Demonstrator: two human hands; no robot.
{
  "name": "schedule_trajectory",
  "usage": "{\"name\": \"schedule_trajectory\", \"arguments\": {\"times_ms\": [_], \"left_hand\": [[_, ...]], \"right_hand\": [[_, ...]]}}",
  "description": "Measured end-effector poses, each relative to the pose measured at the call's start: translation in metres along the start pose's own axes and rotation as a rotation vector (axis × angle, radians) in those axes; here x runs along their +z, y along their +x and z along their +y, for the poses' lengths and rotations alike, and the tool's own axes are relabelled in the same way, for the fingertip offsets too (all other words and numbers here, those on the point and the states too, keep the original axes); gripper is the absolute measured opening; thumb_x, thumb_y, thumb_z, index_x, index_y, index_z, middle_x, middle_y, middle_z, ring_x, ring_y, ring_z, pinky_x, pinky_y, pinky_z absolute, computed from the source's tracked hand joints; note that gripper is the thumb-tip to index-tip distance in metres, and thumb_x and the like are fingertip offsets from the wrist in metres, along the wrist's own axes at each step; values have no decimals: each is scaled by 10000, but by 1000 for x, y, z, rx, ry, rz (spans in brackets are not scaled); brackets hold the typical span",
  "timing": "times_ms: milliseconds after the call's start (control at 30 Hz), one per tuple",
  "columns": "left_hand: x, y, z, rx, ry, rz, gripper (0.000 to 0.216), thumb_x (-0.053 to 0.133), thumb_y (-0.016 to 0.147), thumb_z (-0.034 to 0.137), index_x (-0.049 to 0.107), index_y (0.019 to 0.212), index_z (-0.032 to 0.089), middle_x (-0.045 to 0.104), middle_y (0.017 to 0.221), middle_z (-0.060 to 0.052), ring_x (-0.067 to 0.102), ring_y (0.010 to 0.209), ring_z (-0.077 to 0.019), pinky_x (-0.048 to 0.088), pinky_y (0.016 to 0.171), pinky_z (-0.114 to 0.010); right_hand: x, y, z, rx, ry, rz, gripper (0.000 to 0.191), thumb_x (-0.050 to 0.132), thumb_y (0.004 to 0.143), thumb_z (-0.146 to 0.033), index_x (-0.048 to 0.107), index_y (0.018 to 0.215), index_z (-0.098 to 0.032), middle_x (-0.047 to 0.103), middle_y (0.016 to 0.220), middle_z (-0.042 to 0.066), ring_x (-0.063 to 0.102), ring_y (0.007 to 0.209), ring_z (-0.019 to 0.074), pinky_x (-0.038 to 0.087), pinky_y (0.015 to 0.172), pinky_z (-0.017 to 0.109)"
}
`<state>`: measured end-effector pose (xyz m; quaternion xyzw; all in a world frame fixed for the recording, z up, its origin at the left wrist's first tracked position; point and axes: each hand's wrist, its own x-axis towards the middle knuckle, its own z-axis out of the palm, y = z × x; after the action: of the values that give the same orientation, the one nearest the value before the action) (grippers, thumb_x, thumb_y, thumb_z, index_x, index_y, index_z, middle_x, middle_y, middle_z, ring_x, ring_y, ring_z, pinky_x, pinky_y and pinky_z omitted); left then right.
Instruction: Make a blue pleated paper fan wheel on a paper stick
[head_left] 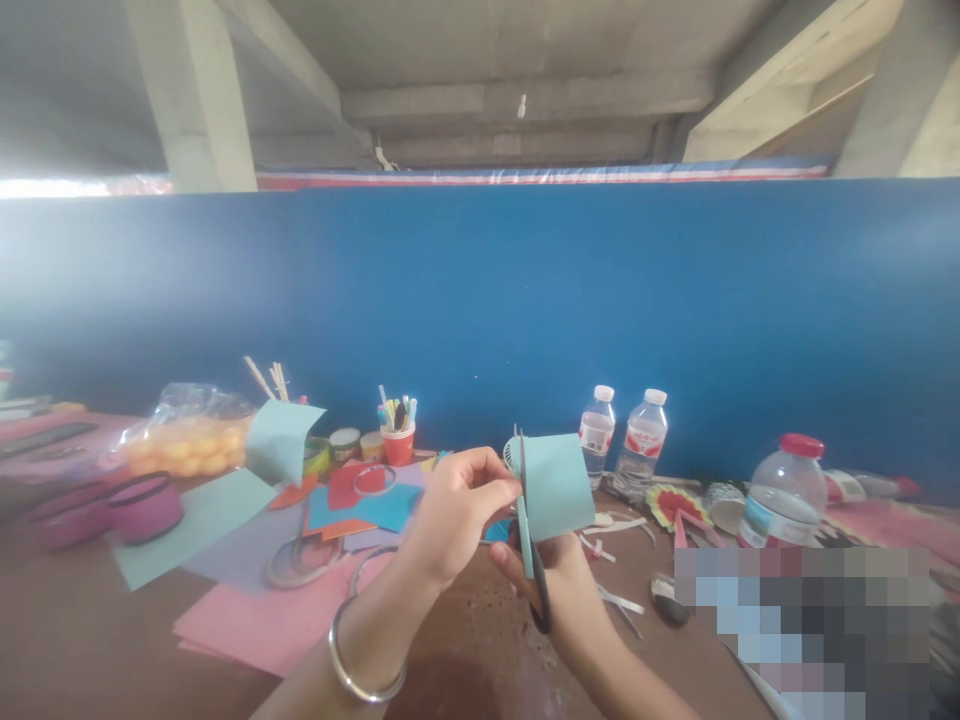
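In front of me stands a sheet of light blue-green paper [561, 488], roughly square. My right hand [559, 580] grips a pair of scissors [539, 590] with dark handles, blades pointing up along the paper's left side. A narrow strip of the same colour hangs at the blades. My left hand [463, 515], a silver bangle at its wrist, pinches at the paper's left edge beside the blades. Its fingertips partly hide what they hold. Behind the paper's left edge, a small round patterned thing shows only in part.
Coloured sheets, including pink paper [255, 610], and several rings lie left. Behind them are a bag of yellow balls [191, 447] and a red cup of pens [398, 443]. Water bottles [641, 445], a larger red-capped bottle [784, 490] and paper scraps [622, 600] are right. A blue partition [480, 290] stands behind.
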<state>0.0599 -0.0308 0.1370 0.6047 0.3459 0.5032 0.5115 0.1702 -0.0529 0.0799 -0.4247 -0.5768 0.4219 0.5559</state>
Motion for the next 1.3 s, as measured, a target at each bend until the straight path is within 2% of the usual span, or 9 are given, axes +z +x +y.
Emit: {"name": "schedule_trajectory", "arguments": {"times_ms": [267,567,967,1300], "left_hand": [[-3,1,-2,6,90,-29,142,537,679,164,473,551,161,396,517,43,343,508,-80,246,482,-205],[-4,1,-3,9,118,-35,157,534,688,179,454,554,165,398,517,45,353,514,-84,252,487,-212],[-4,0,-2,20,138,-26,135,525,689,165,472,564,164,409,533,46,362,529,-84,260,492,-204],[-5,1,-1,9,148,-38,145,523,695,162,459,565,163,396,535,52,353,526,-77,275,503,-198]], "right_hand": [[0,-2,4,-36,4,40,421,687,568,-514,579,743,-146,516,561,-16,384,489,109,348,443,223],[-1,-1,9,-50,4,4,413,659,608,-523,597,726,-132,510,557,-20,363,492,100,310,448,214],[-2,-1,11,1,-28,-11,430,646,628,-521,619,767,-115,377,451,-58,298,433,84,245,399,208],[-3,0,15,-12,-7,-42,437,638,649,-506,624,800,-96,396,434,-62,308,407,77,243,391,206]]}}
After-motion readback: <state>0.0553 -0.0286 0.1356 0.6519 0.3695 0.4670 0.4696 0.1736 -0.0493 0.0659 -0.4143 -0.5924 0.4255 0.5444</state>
